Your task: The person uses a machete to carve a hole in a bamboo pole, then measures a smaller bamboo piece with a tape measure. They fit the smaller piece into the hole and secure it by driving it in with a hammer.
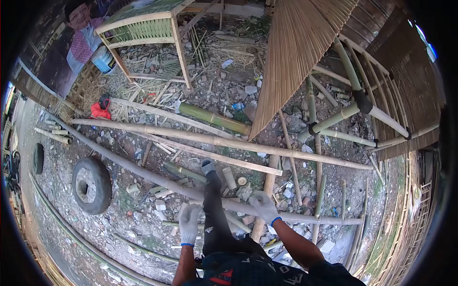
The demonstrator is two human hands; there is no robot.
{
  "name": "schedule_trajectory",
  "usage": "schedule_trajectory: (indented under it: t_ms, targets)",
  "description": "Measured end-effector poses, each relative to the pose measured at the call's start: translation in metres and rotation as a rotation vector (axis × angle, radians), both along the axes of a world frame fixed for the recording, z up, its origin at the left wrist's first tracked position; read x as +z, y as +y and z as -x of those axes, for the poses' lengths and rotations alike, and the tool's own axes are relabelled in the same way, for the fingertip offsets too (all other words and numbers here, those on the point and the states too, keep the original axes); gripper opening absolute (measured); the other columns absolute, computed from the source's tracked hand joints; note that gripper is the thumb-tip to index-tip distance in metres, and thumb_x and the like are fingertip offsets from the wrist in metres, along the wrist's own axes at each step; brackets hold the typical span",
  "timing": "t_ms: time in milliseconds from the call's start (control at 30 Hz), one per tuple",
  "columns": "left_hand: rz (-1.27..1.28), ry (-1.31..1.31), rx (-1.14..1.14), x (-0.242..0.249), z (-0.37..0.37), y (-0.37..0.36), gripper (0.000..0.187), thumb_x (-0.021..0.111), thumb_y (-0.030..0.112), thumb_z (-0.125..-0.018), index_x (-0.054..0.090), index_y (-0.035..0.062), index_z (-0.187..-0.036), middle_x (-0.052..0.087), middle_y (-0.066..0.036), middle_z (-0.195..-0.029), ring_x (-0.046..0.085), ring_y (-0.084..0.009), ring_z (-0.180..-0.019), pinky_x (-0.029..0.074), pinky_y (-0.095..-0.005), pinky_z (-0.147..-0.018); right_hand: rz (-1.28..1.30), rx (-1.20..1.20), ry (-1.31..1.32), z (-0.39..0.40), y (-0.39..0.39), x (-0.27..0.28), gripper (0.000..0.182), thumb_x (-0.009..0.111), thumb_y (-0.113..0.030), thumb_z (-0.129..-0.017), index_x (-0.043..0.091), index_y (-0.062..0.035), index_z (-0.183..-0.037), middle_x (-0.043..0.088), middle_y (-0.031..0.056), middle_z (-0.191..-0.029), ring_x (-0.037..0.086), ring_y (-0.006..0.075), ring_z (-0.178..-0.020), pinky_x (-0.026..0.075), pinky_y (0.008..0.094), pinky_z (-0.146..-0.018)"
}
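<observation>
White work gloves with blue cuffs cover both of my hands. My left hand point(189, 223) is beside my leg, just below a long grey bamboo pole point(143, 177); its fingers are bent, and whatever may be between them is too small to make out. On the right, my right hand point(263, 208) lies over the same pole, near where it crosses a brown upright pole point(270, 183). Its fingers are curled, with their grip unclear. My leg point(213, 205) stretches forward between the hands, the foot beyond the pole.
An old tyre point(91, 186) lies left. A longer bamboo pole point(214, 140) and a thick green bamboo piece point(214, 118) lie ahead. A wooden frame table point(143, 42) stands at the back left, a woven panel point(296, 52) and bamboo frame point(350, 112) at right. Rubble covers the ground.
</observation>
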State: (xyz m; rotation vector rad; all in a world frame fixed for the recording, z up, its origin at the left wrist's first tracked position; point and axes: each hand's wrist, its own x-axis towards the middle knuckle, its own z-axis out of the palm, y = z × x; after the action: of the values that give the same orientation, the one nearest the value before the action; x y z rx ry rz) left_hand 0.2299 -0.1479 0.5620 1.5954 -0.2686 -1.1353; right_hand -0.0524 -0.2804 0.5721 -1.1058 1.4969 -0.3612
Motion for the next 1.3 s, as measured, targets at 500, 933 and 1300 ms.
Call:
schedule_trajectory:
  t_ms: [500,933,1300]
  targets:
    - [0.252,-0.310,-0.088,0.152,-0.178,-0.421,0.038,0.063,0.012,-0.107,0.059,-0.0082,-0.138,0.069,-0.015,-0.131,0.065,-0.0198,-0.123,0.049,-0.0315,-0.109,0.359,-0.158,-0.100,-0.143,-0.357,-0.038,0.030,0.072,-0.021,-0.104,0.064,-0.0072,-0.130,0.072,0.0021,-0.107,0.069,0.0129,-0.095,0.057,0.0299,-0.081]
    - [0.315,-1.599,-0.325,0.265,-0.284,-0.931,0.062,0.077,0.032,-0.095,0.058,0.0026,-0.146,0.059,-0.025,-0.148,0.059,-0.0403,-0.137,0.050,-0.0490,-0.115,0.495,-0.263,-0.483,-0.334,-0.901,-0.007,0.051,0.073,-0.026,-0.104,0.055,0.0003,-0.144,0.068,0.0175,-0.133,0.064,0.0233,-0.127,0.052,0.0357,-0.108]
    - [-0.059,-1.356,0.309,0.130,-0.383,-1.221,0.078,0.063,0.054,-0.100,0.052,-0.0056,-0.150,0.060,-0.022,-0.147,0.055,-0.0352,-0.140,0.042,-0.0498,-0.118,0.482,0.175,0.594,-0.337,-1.464,-0.412,0.066,0.072,-0.043,-0.094,0.056,-0.0047,-0.146,0.069,0.0262,-0.129,0.065,0.0436,-0.122,0.052,0.0488,-0.107]
